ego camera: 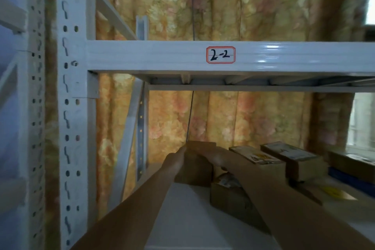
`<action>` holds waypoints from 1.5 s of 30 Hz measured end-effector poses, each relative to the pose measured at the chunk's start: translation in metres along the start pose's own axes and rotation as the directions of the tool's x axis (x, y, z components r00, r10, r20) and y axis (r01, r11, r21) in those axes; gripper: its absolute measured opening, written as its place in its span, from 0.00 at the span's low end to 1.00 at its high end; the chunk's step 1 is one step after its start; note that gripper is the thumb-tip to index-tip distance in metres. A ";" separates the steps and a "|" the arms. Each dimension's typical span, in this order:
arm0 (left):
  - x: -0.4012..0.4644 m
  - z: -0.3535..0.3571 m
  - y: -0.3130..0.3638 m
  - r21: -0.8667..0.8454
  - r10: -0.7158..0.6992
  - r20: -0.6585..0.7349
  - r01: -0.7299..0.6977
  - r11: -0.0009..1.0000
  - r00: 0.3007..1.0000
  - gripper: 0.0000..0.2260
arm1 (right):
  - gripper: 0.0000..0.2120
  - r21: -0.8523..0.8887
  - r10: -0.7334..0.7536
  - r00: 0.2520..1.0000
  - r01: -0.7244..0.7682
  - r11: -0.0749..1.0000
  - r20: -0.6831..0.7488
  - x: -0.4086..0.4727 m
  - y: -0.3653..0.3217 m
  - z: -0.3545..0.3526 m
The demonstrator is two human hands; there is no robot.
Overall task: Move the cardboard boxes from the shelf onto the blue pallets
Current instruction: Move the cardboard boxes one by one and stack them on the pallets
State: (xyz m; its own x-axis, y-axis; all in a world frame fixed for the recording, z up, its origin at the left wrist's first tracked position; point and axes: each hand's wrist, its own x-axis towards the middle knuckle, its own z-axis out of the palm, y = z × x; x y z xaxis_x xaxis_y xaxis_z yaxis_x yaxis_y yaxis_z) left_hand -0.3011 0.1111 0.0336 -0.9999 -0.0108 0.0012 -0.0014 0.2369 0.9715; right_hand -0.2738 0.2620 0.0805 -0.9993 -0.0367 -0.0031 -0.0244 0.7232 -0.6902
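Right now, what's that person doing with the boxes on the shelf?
A person is reaching both bare arms into a white metal shelf. The left hand and right hand are on the two sides of a plain brown cardboard box at the back, which still sits on the shelf. More cardboard boxes wait to its right. The beam above carries a red-edged label reading 2-2. No blue pallets are in view.

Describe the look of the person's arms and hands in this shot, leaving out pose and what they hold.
Both forearms are bare up to the bottom edge of the frame, with no sleeves showing. The left hand and right hand wear no gloves, and no watch, ring or bracelet can be seen. The picture is dim and somewhat blurred, so finer details cannot be made out.
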 end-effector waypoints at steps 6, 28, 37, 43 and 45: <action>0.003 -0.001 -0.006 -0.141 0.000 0.007 0.001 0.990 1.000 0.25 | 0.29 -0.046 -0.013 0.997 0.010 0.999 -0.079 -0.018 0.003 0.007; -0.137 0.058 0.047 -0.618 0.384 -0.105 -0.362 0.698 0.917 0.18 | 0.36 0.525 0.038 0.853 0.285 0.802 -0.521 -0.150 0.021 -0.028; -0.232 0.183 0.069 -0.629 0.481 0.007 -0.370 0.684 0.877 0.23 | 0.31 0.543 0.120 0.792 0.292 0.787 -0.599 -0.271 0.109 -0.099; -0.312 0.292 0.075 -0.623 0.446 0.096 -0.296 0.724 0.890 0.23 | 0.23 0.548 0.206 0.743 0.248 0.798 -0.637 -0.367 0.190 -0.145; -0.338 0.325 0.078 -0.623 0.464 0.116 -0.300 0.723 0.878 0.16 | 0.16 0.559 0.233 0.733 0.234 0.795 -0.639 -0.396 0.217 -0.161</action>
State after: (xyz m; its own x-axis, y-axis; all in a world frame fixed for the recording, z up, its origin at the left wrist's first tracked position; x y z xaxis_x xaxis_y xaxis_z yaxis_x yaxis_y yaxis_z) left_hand 0.0334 0.4491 0.0316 -0.8799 0.2132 0.4247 0.3055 -0.4308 0.8492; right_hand 0.1126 0.5443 0.0483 -0.7559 0.5825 0.2990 -0.2382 0.1807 -0.9543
